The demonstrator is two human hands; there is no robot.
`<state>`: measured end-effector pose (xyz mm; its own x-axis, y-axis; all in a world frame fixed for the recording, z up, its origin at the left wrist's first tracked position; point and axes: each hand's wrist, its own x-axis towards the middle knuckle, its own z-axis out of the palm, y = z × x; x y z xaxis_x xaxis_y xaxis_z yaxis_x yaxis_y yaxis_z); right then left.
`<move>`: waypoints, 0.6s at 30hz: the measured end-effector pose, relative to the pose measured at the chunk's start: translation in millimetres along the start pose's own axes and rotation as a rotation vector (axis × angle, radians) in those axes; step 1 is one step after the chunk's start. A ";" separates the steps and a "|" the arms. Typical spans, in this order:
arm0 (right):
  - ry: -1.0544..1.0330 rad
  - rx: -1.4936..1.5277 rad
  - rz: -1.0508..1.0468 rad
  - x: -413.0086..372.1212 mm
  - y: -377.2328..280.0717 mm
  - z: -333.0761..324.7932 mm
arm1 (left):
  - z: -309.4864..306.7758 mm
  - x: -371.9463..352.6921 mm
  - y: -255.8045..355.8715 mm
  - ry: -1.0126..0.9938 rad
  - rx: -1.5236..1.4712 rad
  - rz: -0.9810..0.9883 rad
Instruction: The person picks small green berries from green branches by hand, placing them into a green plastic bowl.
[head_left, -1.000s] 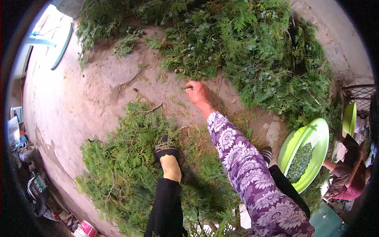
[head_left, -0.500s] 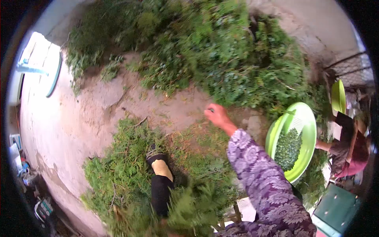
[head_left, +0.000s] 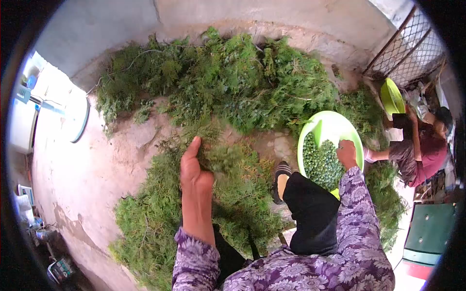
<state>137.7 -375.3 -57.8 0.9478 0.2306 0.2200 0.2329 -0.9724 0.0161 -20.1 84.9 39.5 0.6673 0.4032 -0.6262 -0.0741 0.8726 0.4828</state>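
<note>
Reaching over round berries (head_left: 318, 162) in a green basin (head_left: 345, 127), the right hand (head_left: 346, 154) is curled, its hold hidden; the left hand (head_left: 195, 169) meets blurred greenery (head_left: 218, 153), grip unclear. Evergreen branches (head_left: 218, 80) heap the worn floor (head_left: 87, 179) beneath a pale wall (head_left: 272, 14).

Walled yard, concrete floor (head_left: 116, 155), mesh gate (head_left: 412, 46)

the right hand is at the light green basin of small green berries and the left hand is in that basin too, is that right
Not quite: the left hand is out over the leafy branches, as the head view shows. The right hand is at the basin of berries.
</note>
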 end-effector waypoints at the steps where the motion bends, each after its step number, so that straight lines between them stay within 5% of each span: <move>1: 0.011 -0.001 0.004 -1.7 -3.0 -10.1 | 4.5 -0.1 -2.5 -0.031 -0.066 -0.023; 6: -0.298 0.709 0.402 14.0 -77.9 -58.3 | 5.3 7.9 -10.2 -0.104 -0.083 -0.001; 8: -0.372 1.215 0.342 17.9 -135.1 -86.9 | 6.9 8.9 -8.7 -0.128 -0.094 -0.006; 9: -0.451 1.218 0.160 19.3 -162.0 -103.3 | 10.0 8.1 -7.9 -0.097 -0.105 0.004; 10: -0.532 1.461 0.319 16.3 -188.2 -108.7 | 12.6 8.7 -7.4 -0.066 -0.117 0.014; 14: -0.640 1.476 -0.052 0.4 -263.2 -121.1 | 11.3 18.8 -11.9 -0.069 -0.150 0.011; 18: -0.793 1.686 0.097 -12.9 -293.1 -113.9 | 11.8 19.0 -19.4 -0.130 -0.110 -0.002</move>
<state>32.5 -97.4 45.7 0.7217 0.6263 -0.2948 -0.3482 -0.0397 -0.9366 2.7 72.4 25.5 0.7570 0.3687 -0.5395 -0.1485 0.9011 0.4075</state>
